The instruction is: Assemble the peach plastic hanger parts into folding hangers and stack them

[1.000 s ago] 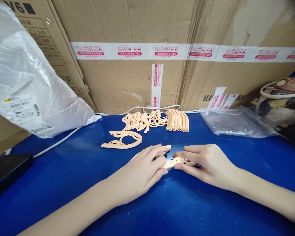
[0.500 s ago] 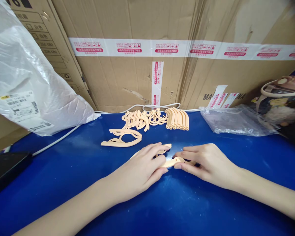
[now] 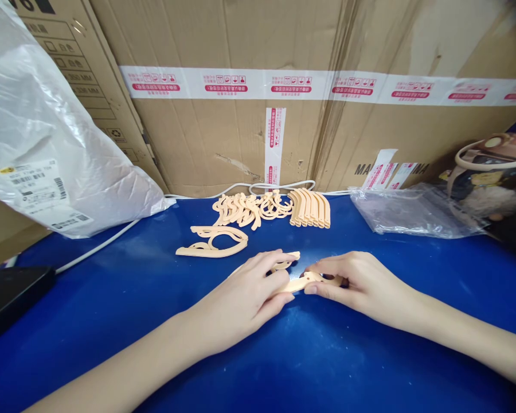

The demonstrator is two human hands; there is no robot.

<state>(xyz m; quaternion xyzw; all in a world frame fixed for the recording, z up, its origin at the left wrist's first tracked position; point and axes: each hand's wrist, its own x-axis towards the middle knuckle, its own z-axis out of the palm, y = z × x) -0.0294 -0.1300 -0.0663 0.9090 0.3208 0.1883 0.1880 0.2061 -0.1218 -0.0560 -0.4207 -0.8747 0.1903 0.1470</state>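
Note:
Low over the blue table, my left hand (image 3: pixel 253 289) is closed on a cream plastic folding hanger (image 3: pixel 296 283), covering much of it. One arm pokes out beyond my left fingertips. My right hand (image 3: pixel 355 281) pinches a curved cream hook piece (image 3: pixel 333 280) between thumb and fingers, at the near arm's holed end. Whether the hook sits inside that arm is hidden by the fingers. Beyond my left hand lies a folded hanger (image 3: pixel 227 250). Farther back are a pile of loose hooks (image 3: pixel 241 209) and a row of curved hanger arms (image 3: pixel 310 207).
A large cardboard box (image 3: pixel 206 143) stands along the back, with a white cable (image 3: pixel 236 186) at its foot. At left are a white plastic parcel (image 3: pixel 64 137) and a black device (image 3: pixel 17 298). A clear plastic bag (image 3: pixel 413 215) lies at back right on the table (image 3: pixel 258 373).
My right fingers have shifted slightly and bunched closer around the hook piece. My left hand and the hanger stay nearly in place.

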